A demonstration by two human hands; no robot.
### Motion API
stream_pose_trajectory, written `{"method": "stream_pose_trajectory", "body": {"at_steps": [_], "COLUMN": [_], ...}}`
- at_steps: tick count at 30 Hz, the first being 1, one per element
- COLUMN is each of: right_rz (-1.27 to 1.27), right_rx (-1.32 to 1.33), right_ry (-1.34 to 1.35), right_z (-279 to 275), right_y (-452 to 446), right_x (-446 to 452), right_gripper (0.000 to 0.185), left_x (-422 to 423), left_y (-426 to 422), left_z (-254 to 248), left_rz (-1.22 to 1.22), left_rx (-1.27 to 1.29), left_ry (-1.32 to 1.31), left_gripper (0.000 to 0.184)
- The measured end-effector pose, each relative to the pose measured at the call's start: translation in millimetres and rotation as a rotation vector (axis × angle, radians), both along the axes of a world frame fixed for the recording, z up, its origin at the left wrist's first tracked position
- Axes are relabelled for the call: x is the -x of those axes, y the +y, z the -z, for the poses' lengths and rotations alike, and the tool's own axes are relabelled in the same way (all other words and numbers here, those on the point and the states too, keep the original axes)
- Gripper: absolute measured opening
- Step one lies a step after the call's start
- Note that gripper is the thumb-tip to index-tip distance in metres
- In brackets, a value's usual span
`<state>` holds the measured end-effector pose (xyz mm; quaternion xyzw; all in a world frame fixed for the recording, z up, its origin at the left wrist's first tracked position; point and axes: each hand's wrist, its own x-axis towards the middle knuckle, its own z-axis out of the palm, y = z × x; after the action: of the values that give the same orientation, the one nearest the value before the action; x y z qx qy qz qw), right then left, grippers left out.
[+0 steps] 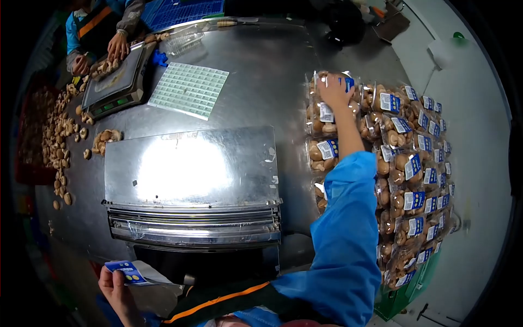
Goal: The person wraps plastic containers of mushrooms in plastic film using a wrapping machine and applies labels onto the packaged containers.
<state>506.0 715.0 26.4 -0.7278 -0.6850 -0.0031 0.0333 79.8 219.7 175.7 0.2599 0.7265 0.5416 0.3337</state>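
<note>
At the lower left, my left hand (115, 289) pinches a blue printed label (129, 271) with a whitish strip trailing to the right. My right arm reaches far forward, and my right hand (335, 90) grips the top of a clear pack of brown mushrooms (327, 111). Blue-and-white labels show on this pack, partly covered by my fingers. Under my forearm lie more mushroom packs (322, 152), one with its label showing. Directly before me stands a metal wrapping machine (190, 163) with a shiny flat top.
Labelled mushroom packs (414, 169) are stacked high on the right, above a green crate (408, 300). A sticker sheet (189, 90) lies behind the machine. Loose mushrooms (57, 136) and a scale (117, 82) are at left. There, another person's hand (117, 47) touches mushrooms on the scale.
</note>
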Motion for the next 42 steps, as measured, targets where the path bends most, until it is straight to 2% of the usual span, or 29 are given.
{"method": "stream_pose_trajectory", "body": {"at_steps": [4,5,8,9,11,12,13,14,15,16,17,18,19,21,22,24,25,26,27,29,30,32,34,36,37,38,39,40,42], "right_rz": [-0.026,0.011,-0.013,-0.109,-0.172,-0.228,-0.433,-0.388,-0.259,-0.345,-0.236,-0.166,-0.085,0.091,0.095,0.032,-0.050,-0.152,-0.351,-0.641,-0.791,-0.987,-0.994,-1.256,-1.211,-1.270,-1.060,-1.030,-1.029], "right_rx": [0.144,0.179,-0.021,-0.026,-0.037,-0.053,-0.313,-0.333,-0.187,-0.416,-0.370,-0.197,-0.092,-0.030,-0.049,-0.029,-0.189,-0.100,-0.159,0.253,0.438,0.766,0.960,0.751,0.639,0.489,0.552,0.308,0.388], "right_ry": [-0.030,0.066,0.079,-0.113,-0.125,-0.111,0.098,0.081,0.358,0.307,0.050,-0.097,-0.157,-0.060,0.012,-0.074,0.127,0.340,0.754,1.474,1.556,1.412,1.162,0.928,0.972,0.921,1.058,1.027,1.120], "right_z": [-0.2,-3.2,26.2,13.1,6.6,2.9,-13.8,-13.4,-6.8,4.6,19.7,16.5,53.4,45.0,43.4,41.8,33.1,-28.3,-61.7,-130.9,-141.3,-156.9,-177.8,-182.3,-186.4,-190.0,-196.5,-199.8,-179.8], "right_y": [34.7,39.0,41.7,25.0,20.0,21.4,-2.8,-1.3,10.0,-2.0,-22.4,-60.4,-64.8,-80.5,-76.2,-51.2,-49.9,-89.0,-131.4,-237.3,-283.8,-358.2,-382.8,-377.4,-376.1,-357.5,-340.4,-316.8,-249.1], "right_x": [-15.7,-18.5,-27.7,-19.1,-34.5,-32.5,-25.3,-27.2,-36.6,-35.9,-40.6,-28.9,-46.7,-40.5,-45.1,-52.8,-39.9,18.0,72.3,175.9,214.6,278.4,331.2,362.9,378.7,395.8,416.8,445.1,496.4], "right_gripper": [0.062,0.061,0.060,0.058,0.054,0.052,0.044,0.042,0.050,0.055,0.059,0.061,0.067,0.082,0.086,0.086,0.081,0.080,0.068,0.055,0.051,0.053,0.050,0.031,0.015,0.015,0.012,0.016,0.020], "left_x": [-1.1,-0.8,-3.1,-4.1,-2.1,-0.3,0.4,2.3,3.8,5.1,7.6,9.8,11.4,14.6,16.8,20.7,25.7,31.8,34.4,37.5,37.1,43.0,55.0,80.2,86.2,95.0,101.9,112.5,142.1], "left_y": [2.5,2.1,3.0,3.4,3.5,1.3,-0.9,-2.2,-3.8,-5.9,-9.8,-13.7,-14.6,-19.8,-22.4,-23.5,-27.7,-28.6,-28.7,-26.0,-23.9,-24.9,-34.9,-48.8,-60.3,-73.4,-86.8,-99.0,-121.8], "left_z": [-6.3,-4.8,-5.1,-4.2,-0.3,-2.1,-3.1,-3.7,-5.7,-6.8,-7.2,-8.1,-8.4,-15.6,-20.2,-30.1,-29.2,-27.5,-25.6,-11.0,-8.2,-6.2,-7.6,3.1,19.1,27.1,34.6,40.4,47.0], "left_rz": [-0.048,-0.060,-0.106,-0.127,-0.146,-0.181,-0.158,-0.144,-0.109,-0.066,-0.073,-0.074,-0.079,-0.029,0.024,0.038,0.089,0.148,0.195,0.299,0.326,0.375,0.402,0.510,0.464,0.490,0.377,0.267,0.054], "left_rx": [0.021,0.016,-0.025,-0.045,0.017,0.042,0.056,0.066,0.022,-0.020,-0.036,-0.055,-0.052,-0.061,-0.083,-0.096,-0.113,-0.136,-0.155,-0.255,-0.295,-0.306,-0.191,-0.058,-0.080,0.031,0.136,0.247,0.056], "left_ry": [0.003,-0.003,0.007,0.012,0.050,0.087,0.068,0.055,0.010,-0.044,-0.060,-0.085,-0.095,-0.094,-0.084,-0.064,-0.027,0.015,0.066,0.229,0.260,0.271,0.214,0.099,0.106,-0.015,-0.168,-0.311,-0.454], "left_gripper": [0.014,0.014,0.012,0.012,0.012,0.012,0.013,0.014,0.015,0.017,0.019,0.020,0.021,0.023,0.022,0.021,0.020,0.018,0.016,0.016,0.016,0.016,0.024,0.028,0.030,0.031,0.030,0.029,0.039]}}
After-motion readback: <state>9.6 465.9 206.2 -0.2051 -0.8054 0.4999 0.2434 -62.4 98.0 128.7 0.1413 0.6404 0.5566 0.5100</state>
